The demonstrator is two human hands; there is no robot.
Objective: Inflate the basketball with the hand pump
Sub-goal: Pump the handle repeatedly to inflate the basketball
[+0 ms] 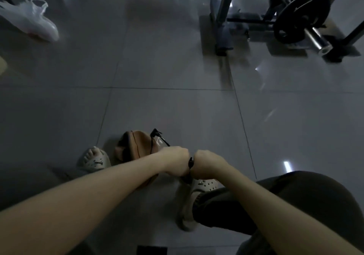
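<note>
The gray tile floor (pixel 167 67) is the biggest thing and fills most of the view. At 1 o'clock a dark metal gym frame (pixel 224 8) stands on it. Just to the right of it, at 2 o'clock, there is a round black weight plate (pixel 301 18) on a shiny bar (pixel 317 40). A dark trouser leg (pixel 275 201) comes in at 4 o'clock. Far away at 10 o'clock, a see-through plastic bag (pixel 31 20) lies on the floor.

The basketball (pixel 136 148) is on the floor near 7 o'clock. It is brown and it sags and folds, so it is not round. It sits between two pale shoes with holes. The left shoe (pixel 94 159) is just beside it at its 9 o'clock. The right shoe (pixel 201 185) is at its 4 o'clock. The left arm hides the near side of the ball.

Both hands are close to 6 o'clock, side by side and almost touching. The left hand (pixel 175 161) is curled into a fist around the black pump (pixel 190 163). The right hand (pixel 206 162) is curled around it too. A bit of the pump handle shows between the fists, and a dark bit pokes out below them.

A thin black hose (pixel 159 138) goes up from behind the left hand toward 11 o'clock, over the right edge of the ball. It is too dark to tell if its tip is in the ball.
</note>
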